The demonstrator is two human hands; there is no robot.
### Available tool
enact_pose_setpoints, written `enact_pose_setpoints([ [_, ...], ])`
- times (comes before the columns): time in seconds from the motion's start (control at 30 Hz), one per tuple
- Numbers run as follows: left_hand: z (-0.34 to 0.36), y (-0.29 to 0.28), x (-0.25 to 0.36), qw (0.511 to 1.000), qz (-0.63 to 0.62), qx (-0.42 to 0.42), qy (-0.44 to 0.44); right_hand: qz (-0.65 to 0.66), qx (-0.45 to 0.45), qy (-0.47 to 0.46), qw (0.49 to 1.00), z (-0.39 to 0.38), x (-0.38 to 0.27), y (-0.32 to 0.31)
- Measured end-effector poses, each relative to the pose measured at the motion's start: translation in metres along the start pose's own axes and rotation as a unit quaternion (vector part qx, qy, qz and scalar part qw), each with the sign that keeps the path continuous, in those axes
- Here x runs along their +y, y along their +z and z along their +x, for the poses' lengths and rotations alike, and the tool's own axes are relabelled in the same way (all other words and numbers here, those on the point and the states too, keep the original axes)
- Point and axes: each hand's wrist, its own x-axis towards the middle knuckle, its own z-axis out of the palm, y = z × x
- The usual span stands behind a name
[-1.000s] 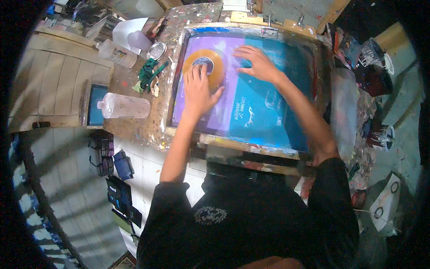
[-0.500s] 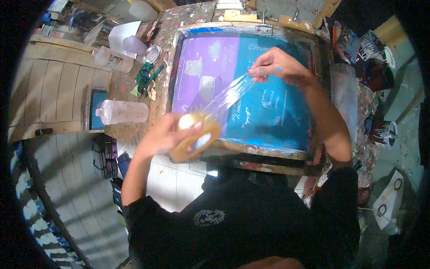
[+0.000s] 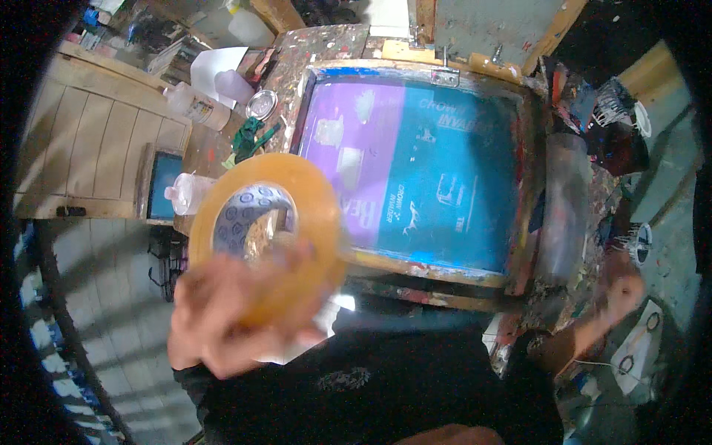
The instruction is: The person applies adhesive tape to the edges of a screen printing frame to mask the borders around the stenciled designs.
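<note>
While the left hand holds up a large roll of amber tape at the lower left of the view, the right hand is extended far out to the person's right, well apart from the roll. The left fingers grasp the lower part of the roll, though motion blur hides their exact placement; the patterned inner core faces the camera. The right hand is small and blurred, and whether its fingers are closed on anything cannot be told. The roll is in the air, overlapping in view the near left corner of a wooden screen frame and part of a pale translucent bottle lying on its side. Within the frame, the mesh is divided into a purple area at left and a teal area at right, both bearing light printed designs. A metal fitting sits at the frame's far edge. Left of the frame, on the paint-spotted worktable, are a dark green cloth, a round silvery lid and a second translucent bottle. Just beyond the right hand appears a paint-streaked white container. The person wears a black shirt.
</note>
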Motion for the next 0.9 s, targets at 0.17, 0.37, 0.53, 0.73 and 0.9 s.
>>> enact_pose_setpoints([
  [0.17,-0.018,-0.014,0.026,0.986,-0.081,0.138,0.054,0.000,0.218,-0.043,0.975,-0.101,-0.024,-0.056],
  [0.37,-0.015,-0.016,0.008,0.982,-0.059,0.103,0.144,0.026,0.328,-0.007,0.944,-0.124,-0.015,-0.032],
  [0.53,-0.012,-0.023,0.006,0.983,-0.039,0.087,0.159,0.081,0.127,0.079,0.985,-0.095,0.014,0.020],
  [0.73,0.020,0.041,-0.026,0.989,-0.021,0.046,0.136,-0.287,-0.032,0.149,0.946,-0.049,-0.083,0.033],
  [0.9,0.043,0.187,-0.099,0.999,-0.037,0.032,0.015,-0.391,-0.134,0.067,0.908,-0.004,-0.158,0.062],
])
